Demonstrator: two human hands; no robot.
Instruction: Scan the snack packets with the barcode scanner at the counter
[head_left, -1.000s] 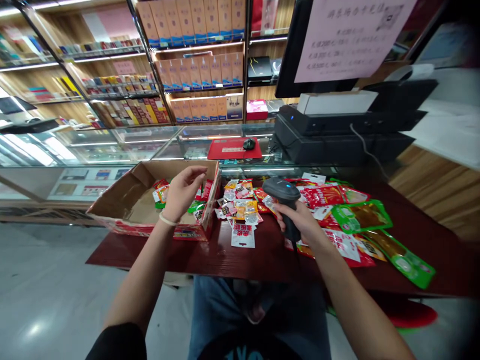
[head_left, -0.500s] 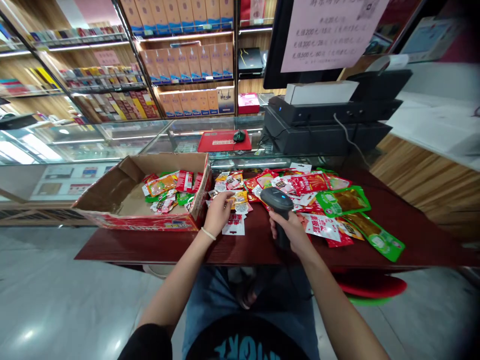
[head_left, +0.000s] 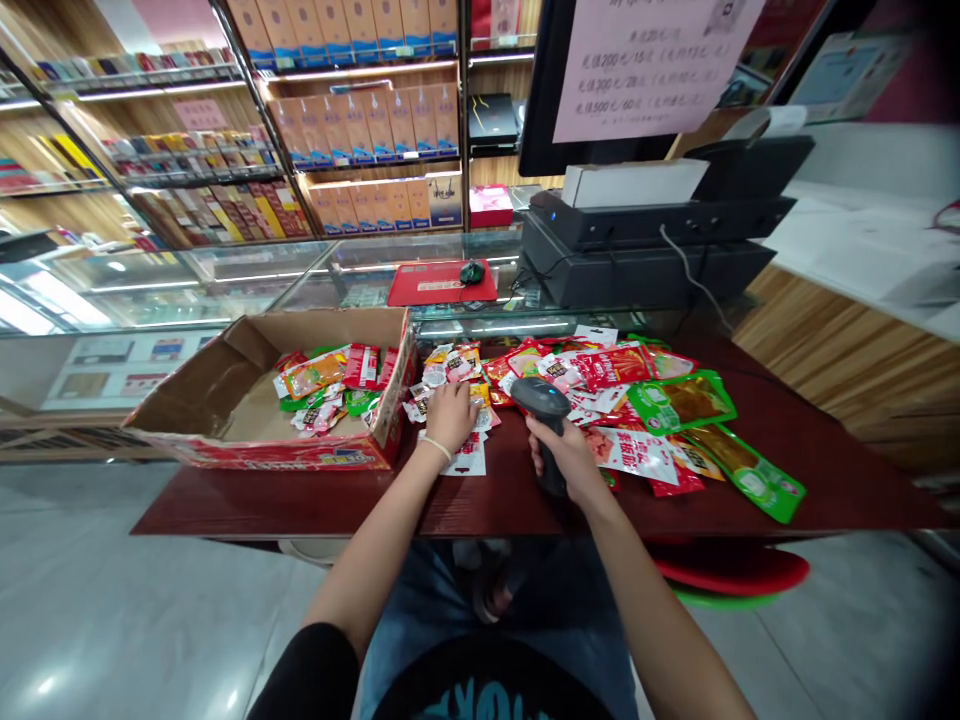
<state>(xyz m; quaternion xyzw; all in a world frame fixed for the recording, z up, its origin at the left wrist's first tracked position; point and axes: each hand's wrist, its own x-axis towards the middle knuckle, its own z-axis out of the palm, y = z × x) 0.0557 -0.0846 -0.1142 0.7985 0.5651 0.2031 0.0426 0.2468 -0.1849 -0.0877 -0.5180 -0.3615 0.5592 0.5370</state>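
Note:
My right hand (head_left: 568, 462) grips the handle of a black barcode scanner (head_left: 543, 400), held upright over the dark red table (head_left: 300, 500). My left hand (head_left: 452, 414) rests palm down on a heap of small snack packets (head_left: 465, 375) just right of the cardboard box, fingers curled onto the packets; what it grips, if anything, is hidden. The open cardboard box (head_left: 225, 400) at the left holds several snack packets (head_left: 330, 385). More red, white and green packets (head_left: 675, 410) lie spread to the right of the scanner.
A black cash register with printer (head_left: 652, 240) and a monitor with a pink paper notice (head_left: 645, 60) stand behind the table. A red mouse pad with a mouse (head_left: 442, 282) lies on the glass counter. Shelves of boxed goods (head_left: 360, 120) line the back. A red stool (head_left: 735, 572) sits lower right.
My left hand has left the space over the box, moved right and come down onto the small packets. The scanner hand stayed almost still. The view tilted down slightly.

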